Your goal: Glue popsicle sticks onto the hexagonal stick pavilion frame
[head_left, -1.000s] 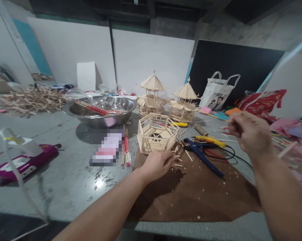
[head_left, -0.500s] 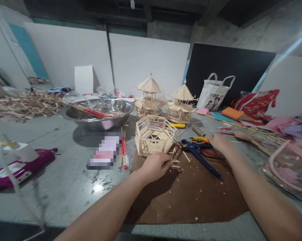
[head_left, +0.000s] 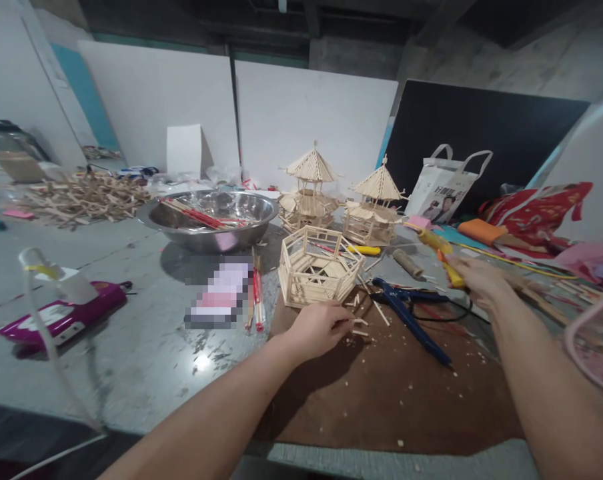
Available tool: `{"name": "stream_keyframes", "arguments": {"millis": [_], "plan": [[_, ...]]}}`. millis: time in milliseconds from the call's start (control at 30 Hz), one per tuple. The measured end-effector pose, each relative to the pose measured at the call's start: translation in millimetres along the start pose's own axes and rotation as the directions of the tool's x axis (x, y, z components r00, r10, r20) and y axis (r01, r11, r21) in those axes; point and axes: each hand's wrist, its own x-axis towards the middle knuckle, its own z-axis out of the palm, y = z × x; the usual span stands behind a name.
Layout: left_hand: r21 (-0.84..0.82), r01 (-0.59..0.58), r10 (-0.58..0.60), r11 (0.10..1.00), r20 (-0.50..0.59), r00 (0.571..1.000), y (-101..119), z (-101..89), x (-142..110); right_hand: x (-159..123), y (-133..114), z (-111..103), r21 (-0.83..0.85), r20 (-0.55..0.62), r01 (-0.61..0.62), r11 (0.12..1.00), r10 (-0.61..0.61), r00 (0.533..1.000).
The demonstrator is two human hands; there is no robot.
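My right hand (head_left: 481, 277) is closed around a yellow hot glue gun (head_left: 451, 267) with an orange trigger, held up at the right with its tip to the left. Its black cord (head_left: 466, 312) curves below. My left hand (head_left: 324, 328) rests at the mat's back, fingers pinched on a short wooden stick (head_left: 360, 322), partly hidden. Right behind it stands a hexagonal wooden-stick frame (head_left: 321, 267) with low railings and no roof. Blue-handled cutters (head_left: 411, 327) lie on the brown mat (head_left: 406, 393) between my hands, beside loose stick pieces.
Two roofed stick pavilions (head_left: 311, 167) stand behind the frame. A steel basin (head_left: 206, 233) holds red-wrapped chopsticks. Left are a blurred-out phone (head_left: 219, 293), a purple power strip (head_left: 66, 320) and a stick pile (head_left: 86, 200). A white bag (head_left: 439, 187) stands back right.
My right hand has lifted the glue gun from beside the cutters and moved it up and right. The left hand stays by the frame. The view has shifted slightly left.
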Motion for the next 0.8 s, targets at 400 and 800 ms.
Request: {"name": "stream_keyframes", "arguments": {"millis": [400,800], "plan": [[-0.039,0.039,-0.037,0.998,0.037,0.999,1.5,-0.2,-0.6,-50.7,-94.7,39.8,0.158,0.541,0.033,0.987,-0.115,0.833],[0.032,0.042,-0.043,0.999,0.035,0.998,0.7,1.3,-0.5,-71.0,-101.6,58.4,0.116,0.467,0.157,0.981,-0.193,0.863]]}}
